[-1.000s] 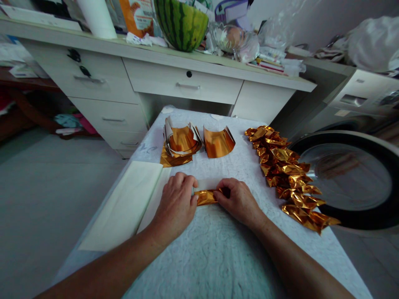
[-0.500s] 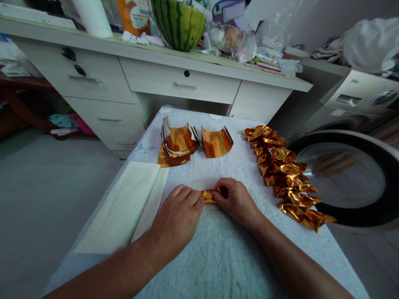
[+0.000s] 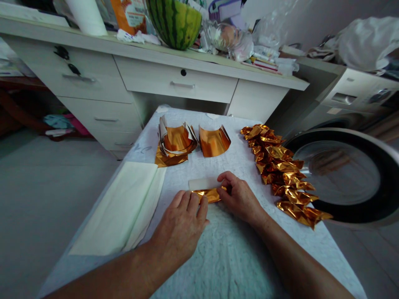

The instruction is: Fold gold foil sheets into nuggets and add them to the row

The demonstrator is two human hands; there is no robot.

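Note:
A strip of folded gold foil paper (image 3: 209,195) lies on the cloth-covered table in front of me, with a pale flap (image 3: 201,183) along its far side. The fingertips of my left hand (image 3: 183,222) rest at the strip's left end, its fingers loosely apart and the thumb off to the side. My right hand (image 3: 241,199) pinches the strip's right end between thumb and fingers. Beyond them stand a curled stack of gold foil sheets (image 3: 177,139) and a single curved gold sheet (image 3: 214,142). A row of folded gold foil pieces (image 3: 282,166) runs down the table's right side.
White paper sheets (image 3: 115,207) lie along the table's left edge. A counter with drawers (image 3: 174,83) stands behind, carrying a cut watermelon (image 3: 176,25) and a paper roll (image 3: 87,18). At the right, a washing machine's open round door (image 3: 338,174) sits close to the table.
My left hand has loosened and drawn slightly toward me, its fingers and thumb spreading, so more of the gold strip shows. My right hand stays at the right end. The view has shifted slightly.

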